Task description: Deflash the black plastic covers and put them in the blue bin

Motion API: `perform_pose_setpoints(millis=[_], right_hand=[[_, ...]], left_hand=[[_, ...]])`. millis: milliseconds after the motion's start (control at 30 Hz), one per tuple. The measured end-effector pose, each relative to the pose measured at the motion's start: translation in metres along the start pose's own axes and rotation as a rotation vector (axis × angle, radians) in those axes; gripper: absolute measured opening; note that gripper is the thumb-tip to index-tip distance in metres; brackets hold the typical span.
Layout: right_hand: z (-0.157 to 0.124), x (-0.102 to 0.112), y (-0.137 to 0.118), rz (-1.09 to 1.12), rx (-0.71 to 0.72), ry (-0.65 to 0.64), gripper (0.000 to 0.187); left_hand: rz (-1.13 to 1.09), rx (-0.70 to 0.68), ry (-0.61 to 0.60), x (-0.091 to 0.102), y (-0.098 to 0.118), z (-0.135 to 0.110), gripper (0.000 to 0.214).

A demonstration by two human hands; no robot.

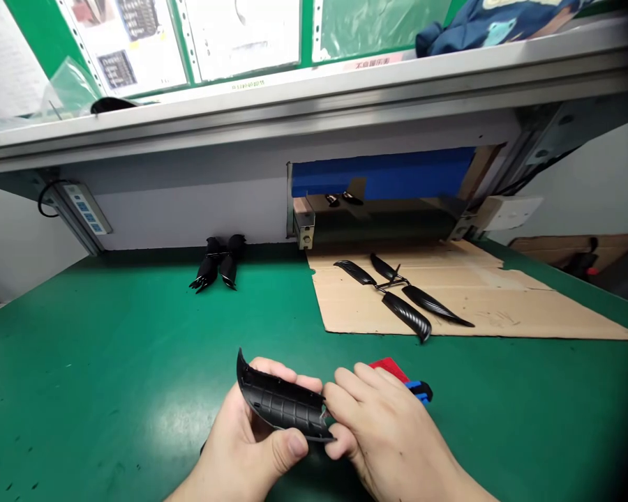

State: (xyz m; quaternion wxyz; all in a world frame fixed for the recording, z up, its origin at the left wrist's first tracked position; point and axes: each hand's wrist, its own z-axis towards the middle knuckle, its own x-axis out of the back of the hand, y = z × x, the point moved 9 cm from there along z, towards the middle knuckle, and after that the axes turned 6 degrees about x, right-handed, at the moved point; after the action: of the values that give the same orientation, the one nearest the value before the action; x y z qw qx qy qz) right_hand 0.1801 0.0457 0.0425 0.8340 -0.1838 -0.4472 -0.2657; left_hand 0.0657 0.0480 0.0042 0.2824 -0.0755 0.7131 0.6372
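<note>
A curved black plastic shell piece (287, 404) with a pointed left end lies in my left hand (245, 432). Its ribbed hollow inside faces up, and my left thumb presses along the near edge. At the piece's right end is my right hand (387, 425), fingers curled and thumb tip touching the edge. Whatever those curled fingers may hold is hidden. Just beyond the right hand show a red flat item (391, 368) and a blue-and-black object (419, 391), both partly covered by it.
Black shell pieces joined by a thin frame (398, 296) lie on a cardboard sheet (523, 300) at the right. Another cluster of black pieces (220, 261) sits at the back left of the green table (109, 335). A metal-edged shelf (272, 104) runs overhead.
</note>
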Motion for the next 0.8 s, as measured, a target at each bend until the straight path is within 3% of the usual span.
perform_pose_setpoints(millis=[200, 333, 433, 533, 667, 733, 800], right_hand=[[-0.003, -0.003, -0.001, 0.044, -0.008, -0.038, 0.055], [-0.002, -0.010, 0.003, 0.320, -0.063, -0.103, 0.063], [-0.001, -0.005, 0.011, 0.524, -0.141, -0.034, 0.063], [-0.003, 0.005, 0.020, 0.545, -0.197, 0.073, 0.060], [-0.010, 0.007, 0.027, 0.505, -0.200, 0.073, 0.051], [-0.015, 0.008, 0.032, 0.493, -0.217, 0.077, 0.039], [-0.018, 0.007, 0.038, 0.494, -0.265, 0.085, 0.032]], left_hand=[[0.018, -0.007, -0.012, -0.002, 0.003, -0.001, 0.040], [0.020, -0.033, -0.005, -0.004, 0.005, -0.001, 0.040], [-0.026, -0.032, 0.013, -0.004, 0.002, -0.002, 0.043], [-0.036, -0.040, 0.034, -0.002, 0.006, -0.001, 0.045], [-0.025, -0.080, 0.183, 0.022, 0.034, 0.003, 0.022], [0.108, -0.052, 0.287, 0.038, 0.050, 0.004, 0.007], [0.476, 0.035, 0.342, 0.046, 0.061, 0.003, 0.009]])
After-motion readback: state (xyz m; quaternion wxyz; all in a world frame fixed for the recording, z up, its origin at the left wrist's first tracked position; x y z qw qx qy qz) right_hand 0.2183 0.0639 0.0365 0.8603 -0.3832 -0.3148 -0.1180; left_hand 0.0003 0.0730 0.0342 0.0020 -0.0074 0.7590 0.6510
